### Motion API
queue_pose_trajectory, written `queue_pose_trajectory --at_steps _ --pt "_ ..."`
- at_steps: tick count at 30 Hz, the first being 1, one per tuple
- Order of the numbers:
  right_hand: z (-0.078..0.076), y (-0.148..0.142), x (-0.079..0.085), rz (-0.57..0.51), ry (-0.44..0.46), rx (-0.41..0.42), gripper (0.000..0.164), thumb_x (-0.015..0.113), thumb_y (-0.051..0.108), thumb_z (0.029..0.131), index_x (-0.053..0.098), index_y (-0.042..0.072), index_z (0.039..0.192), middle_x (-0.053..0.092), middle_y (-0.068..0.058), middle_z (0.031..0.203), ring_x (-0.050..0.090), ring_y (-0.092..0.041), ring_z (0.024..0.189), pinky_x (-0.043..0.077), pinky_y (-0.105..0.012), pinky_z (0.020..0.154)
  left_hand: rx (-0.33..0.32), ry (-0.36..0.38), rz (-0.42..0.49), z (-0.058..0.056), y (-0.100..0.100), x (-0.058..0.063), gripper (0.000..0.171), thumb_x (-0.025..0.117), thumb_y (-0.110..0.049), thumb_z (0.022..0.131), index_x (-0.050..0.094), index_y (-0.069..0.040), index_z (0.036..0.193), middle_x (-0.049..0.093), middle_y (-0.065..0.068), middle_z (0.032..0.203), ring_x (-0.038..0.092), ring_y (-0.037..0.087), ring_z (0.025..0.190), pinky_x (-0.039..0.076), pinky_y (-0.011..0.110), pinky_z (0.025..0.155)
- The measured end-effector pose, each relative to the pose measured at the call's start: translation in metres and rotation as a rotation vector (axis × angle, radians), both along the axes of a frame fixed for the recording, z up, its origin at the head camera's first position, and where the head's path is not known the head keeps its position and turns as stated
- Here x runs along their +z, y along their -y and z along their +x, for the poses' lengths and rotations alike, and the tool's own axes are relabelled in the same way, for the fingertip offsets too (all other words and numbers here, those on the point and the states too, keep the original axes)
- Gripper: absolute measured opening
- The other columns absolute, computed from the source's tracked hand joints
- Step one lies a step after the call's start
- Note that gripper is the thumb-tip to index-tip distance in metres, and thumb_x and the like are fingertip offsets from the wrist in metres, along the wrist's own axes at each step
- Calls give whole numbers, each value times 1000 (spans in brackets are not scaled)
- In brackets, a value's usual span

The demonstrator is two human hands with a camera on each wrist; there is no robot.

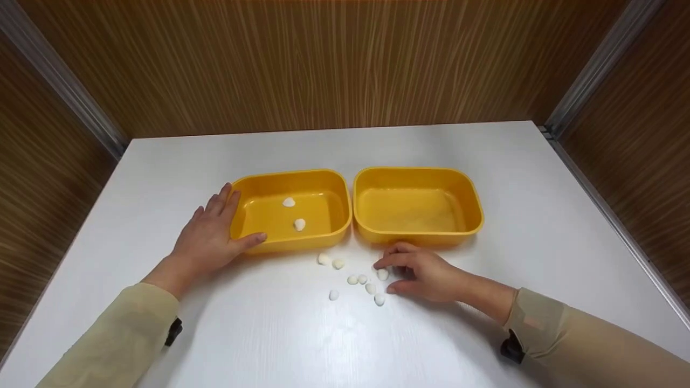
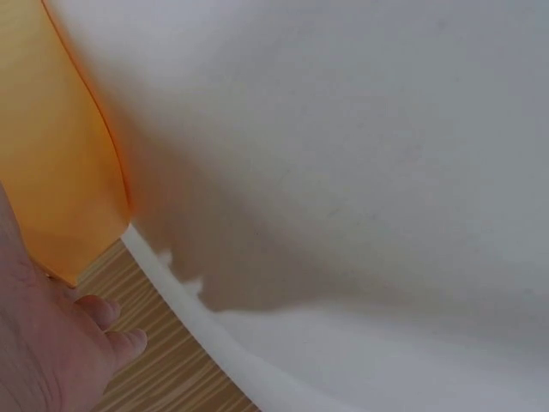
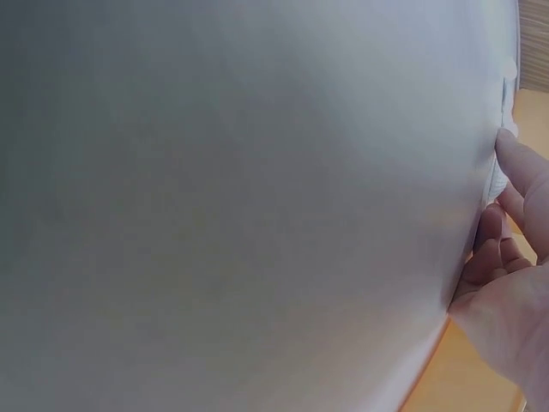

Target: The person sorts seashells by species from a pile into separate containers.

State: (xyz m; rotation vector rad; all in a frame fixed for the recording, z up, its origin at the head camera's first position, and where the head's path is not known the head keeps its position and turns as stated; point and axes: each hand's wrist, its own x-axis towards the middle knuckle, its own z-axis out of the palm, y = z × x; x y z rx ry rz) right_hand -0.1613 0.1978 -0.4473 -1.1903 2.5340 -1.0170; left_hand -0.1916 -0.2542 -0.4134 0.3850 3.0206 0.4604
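My left hand (image 1: 210, 234) rests on the left end of a yellow bin (image 1: 294, 245), fingers spread along the outer side and thumb over the front rim. Inside that bin lie two small white shell-like pieces, a farther one and a nearer piece (image 1: 299, 224). My right hand (image 1: 428, 272) is down at the table in front of a second yellow bin (image 1: 418, 237), fingers bent and thumb apart. Between its thumb and index finger sits a white shell-like piece (image 1: 383, 274), apart from the thumb. In the right wrist view the fingers partly hide a white piece (image 3: 497, 184).
Several more white pieces (image 1: 352, 279) lie scattered on the white table (image 1: 269, 334), left of my right hand. The two bins stand side by side, nearly touching. Wood-grain panels (image 1: 345, 64) with metal corner posts (image 1: 598, 64) enclose the table's back and sides.
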Motion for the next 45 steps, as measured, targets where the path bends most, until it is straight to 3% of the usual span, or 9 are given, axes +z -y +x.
queue_pose_trajectory --at_steps 28,45 --pt "-1 1 -4 -54 -10 18 24 81 9 95 78 12 119 67 -3 117 60 -19 94 53 -27 77 0 -7 7 -1 1 -2 118 47 -84 94 10 -2 170 2 18 178 14 47 159 10 65 127" --pt "1 2 -2 0 36 -37 20 82 12 95 75 16 113 67 2 110 58 -18 94 52 -28 80 1 -10 -1 -1 0 -2 118 48 -83 94 10 -2 170 3 19 177 15 47 159 11 65 127"
